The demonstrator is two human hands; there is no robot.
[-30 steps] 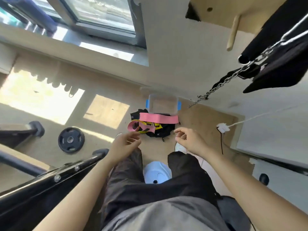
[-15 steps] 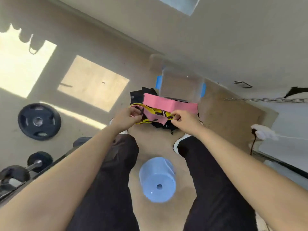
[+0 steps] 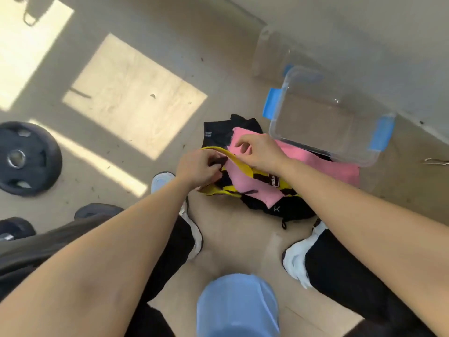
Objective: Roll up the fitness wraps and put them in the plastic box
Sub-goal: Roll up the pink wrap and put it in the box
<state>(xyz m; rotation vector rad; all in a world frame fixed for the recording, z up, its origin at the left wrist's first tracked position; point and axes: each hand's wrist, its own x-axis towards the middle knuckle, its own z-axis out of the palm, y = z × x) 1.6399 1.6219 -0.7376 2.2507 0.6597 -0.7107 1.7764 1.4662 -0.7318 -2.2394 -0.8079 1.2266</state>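
1. The left hand (image 3: 198,170) is curled tight round the near end of the yellow wrap (image 3: 244,167), with a black strap between its fingers.
2. The right hand (image 3: 261,150), at 2 o'clock of the left, has bent fingers and seems to pinch the same band where it arches up.
3. The wrap looks light, limp and stretchy. It is probably best held flat at one end and rolled tight, or it may spring loose.
4. It lies tangled with the pink wrap (image 3: 328,167) and black wrap (image 3: 218,132) on the floor, so it should be drawn out gently.
5. The box (image 3: 323,152), open and apparently empty, sits just beside the pile at 1 o'clock.
6. A weight plate (image 3: 26,158) lies at 9 o'clock and a blue stool (image 3: 238,305) at 6.
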